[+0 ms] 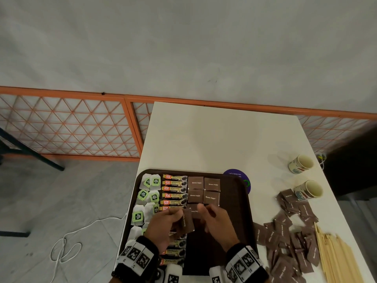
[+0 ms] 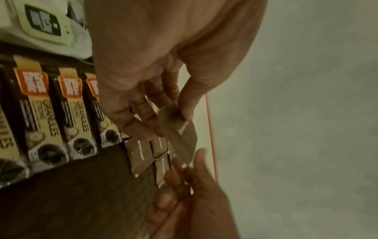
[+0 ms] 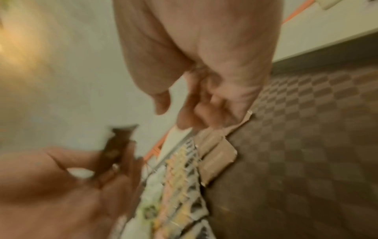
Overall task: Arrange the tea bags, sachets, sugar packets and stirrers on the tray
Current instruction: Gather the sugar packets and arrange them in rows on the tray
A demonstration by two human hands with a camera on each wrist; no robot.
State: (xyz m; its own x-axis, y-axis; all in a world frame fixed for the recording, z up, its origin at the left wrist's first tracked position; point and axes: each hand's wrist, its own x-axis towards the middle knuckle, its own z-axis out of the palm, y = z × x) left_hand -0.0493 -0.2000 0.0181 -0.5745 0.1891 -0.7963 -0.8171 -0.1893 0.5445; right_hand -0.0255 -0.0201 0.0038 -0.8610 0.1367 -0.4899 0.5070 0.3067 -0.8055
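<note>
My left hand (image 1: 163, 225) pinched a sugar packet (image 1: 187, 221), right hand (image 1: 216, 219) lay relaxed and empty; I judged it best squared against the laid packets (image 1: 204, 189).

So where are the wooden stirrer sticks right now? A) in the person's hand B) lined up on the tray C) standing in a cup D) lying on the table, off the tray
D: the wooden stirrers lie in a bundle on the white table, right of the brown tray and beside the loose sugar packets.
</note>
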